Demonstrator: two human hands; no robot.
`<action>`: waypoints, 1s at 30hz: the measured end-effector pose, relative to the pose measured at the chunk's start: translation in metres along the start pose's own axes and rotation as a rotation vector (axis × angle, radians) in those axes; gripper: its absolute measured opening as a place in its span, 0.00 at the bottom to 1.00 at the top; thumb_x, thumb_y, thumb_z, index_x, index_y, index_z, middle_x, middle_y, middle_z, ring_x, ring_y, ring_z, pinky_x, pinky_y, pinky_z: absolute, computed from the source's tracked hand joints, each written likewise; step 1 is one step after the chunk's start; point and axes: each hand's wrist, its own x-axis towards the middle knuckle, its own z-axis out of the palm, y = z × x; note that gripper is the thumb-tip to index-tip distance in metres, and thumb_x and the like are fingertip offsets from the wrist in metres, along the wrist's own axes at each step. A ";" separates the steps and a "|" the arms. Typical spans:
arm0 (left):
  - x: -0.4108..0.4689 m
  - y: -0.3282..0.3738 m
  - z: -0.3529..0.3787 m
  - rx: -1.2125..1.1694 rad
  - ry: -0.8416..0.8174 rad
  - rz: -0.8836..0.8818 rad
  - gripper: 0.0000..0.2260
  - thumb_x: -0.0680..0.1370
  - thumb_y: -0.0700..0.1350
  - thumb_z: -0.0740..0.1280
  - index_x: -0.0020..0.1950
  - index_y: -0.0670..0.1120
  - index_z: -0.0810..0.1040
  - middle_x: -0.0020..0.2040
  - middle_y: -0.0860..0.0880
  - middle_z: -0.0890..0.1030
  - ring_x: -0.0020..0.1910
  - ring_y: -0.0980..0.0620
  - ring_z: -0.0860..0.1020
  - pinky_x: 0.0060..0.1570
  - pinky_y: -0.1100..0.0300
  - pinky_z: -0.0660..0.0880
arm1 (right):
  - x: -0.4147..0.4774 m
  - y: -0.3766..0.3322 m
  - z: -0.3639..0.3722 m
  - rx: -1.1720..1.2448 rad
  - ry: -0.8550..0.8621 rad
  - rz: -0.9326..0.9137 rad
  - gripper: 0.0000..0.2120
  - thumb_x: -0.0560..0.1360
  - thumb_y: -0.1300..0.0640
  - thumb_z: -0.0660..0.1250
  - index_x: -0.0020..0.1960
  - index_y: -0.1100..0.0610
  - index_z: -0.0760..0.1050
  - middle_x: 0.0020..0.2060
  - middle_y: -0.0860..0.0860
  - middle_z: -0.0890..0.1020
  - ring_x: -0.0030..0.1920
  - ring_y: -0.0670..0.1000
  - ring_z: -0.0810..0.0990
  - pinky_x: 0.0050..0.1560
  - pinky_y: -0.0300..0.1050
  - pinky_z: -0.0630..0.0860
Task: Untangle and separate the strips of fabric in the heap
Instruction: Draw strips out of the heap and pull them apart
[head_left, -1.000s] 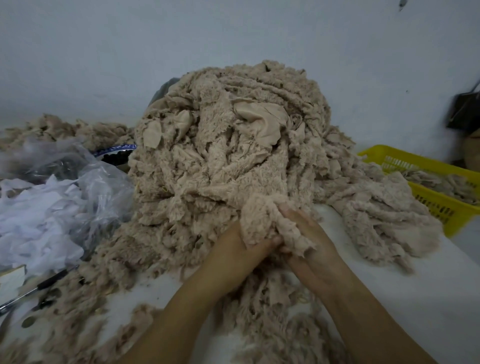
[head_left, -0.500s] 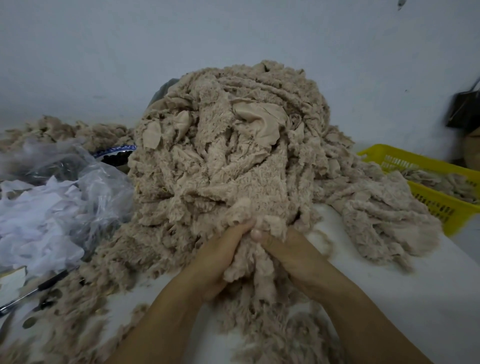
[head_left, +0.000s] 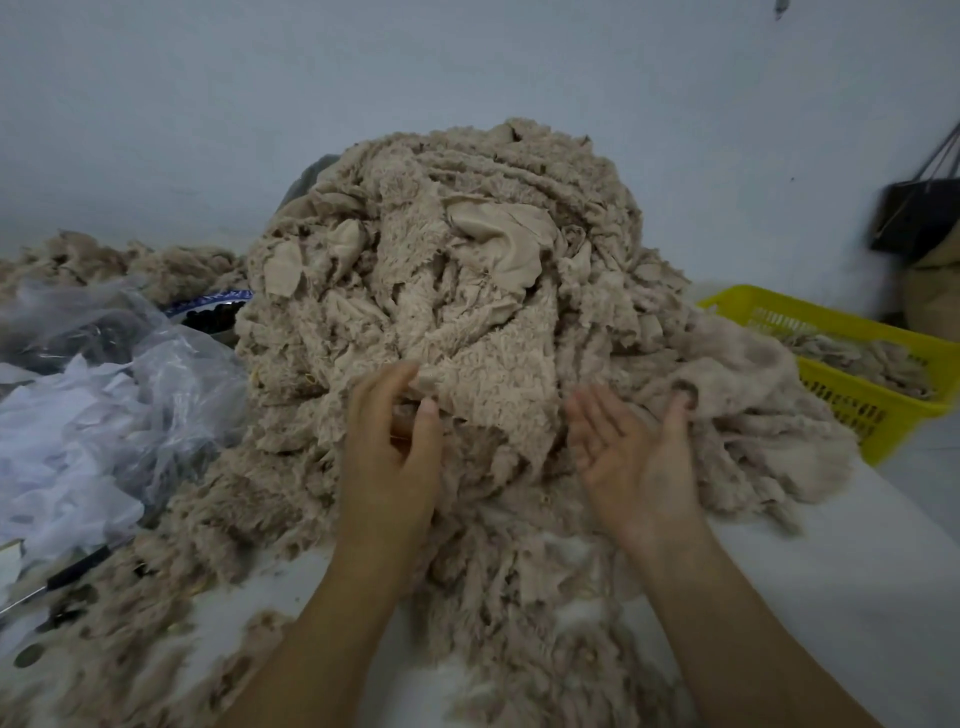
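A tall heap of tangled beige fluffy fabric strips (head_left: 441, 249) fills the middle of the white table, and loose strips (head_left: 519, 597) trail from it toward me between my forearms. My left hand (head_left: 389, 457) hovers at the heap's front with its fingers relaxed and slightly curved, their tips against the fluffy cloth, holding nothing. Beside it my right hand (head_left: 634, 462) is turned palm-up with the fingers spread. Its thumb touches the lower clump of strips (head_left: 753, 395) that spreads out to the right.
A yellow plastic basket (head_left: 836, 325) holding a few strips stands at the right table edge. A clear plastic bag of white fabric (head_left: 78, 415) lies at left, with a black-handled tool (head_left: 78, 566) in front of it. A smaller beige pile (head_left: 104, 260) sits far left. A dark bag (head_left: 914, 218) hangs at right.
Both hands gripped one fluffy clump together at the heap's front. They have let it go and moved apart, and both are now open in front of the heap.
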 end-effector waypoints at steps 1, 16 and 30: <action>0.001 -0.003 -0.001 0.091 -0.035 -0.018 0.18 0.83 0.53 0.60 0.73 0.62 0.66 0.72 0.64 0.65 0.68 0.63 0.68 0.63 0.63 0.71 | 0.000 0.006 0.002 -0.071 -0.022 0.020 0.36 0.79 0.32 0.49 0.60 0.62 0.77 0.52 0.56 0.85 0.47 0.50 0.85 0.43 0.42 0.81; -0.004 0.012 0.001 0.179 -0.104 0.177 0.04 0.82 0.41 0.64 0.47 0.46 0.75 0.51 0.54 0.75 0.48 0.61 0.75 0.48 0.71 0.70 | -0.012 0.039 0.015 -0.673 -0.146 0.095 0.23 0.77 0.43 0.62 0.53 0.63 0.81 0.42 0.57 0.86 0.35 0.50 0.83 0.33 0.41 0.79; -0.015 0.015 0.008 0.066 -0.178 0.065 0.16 0.80 0.42 0.65 0.34 0.51 0.65 0.29 0.59 0.71 0.26 0.60 0.67 0.26 0.70 0.63 | -0.004 0.019 0.010 -0.237 0.179 -0.095 0.13 0.82 0.51 0.62 0.61 0.59 0.73 0.31 0.49 0.79 0.27 0.44 0.76 0.28 0.38 0.75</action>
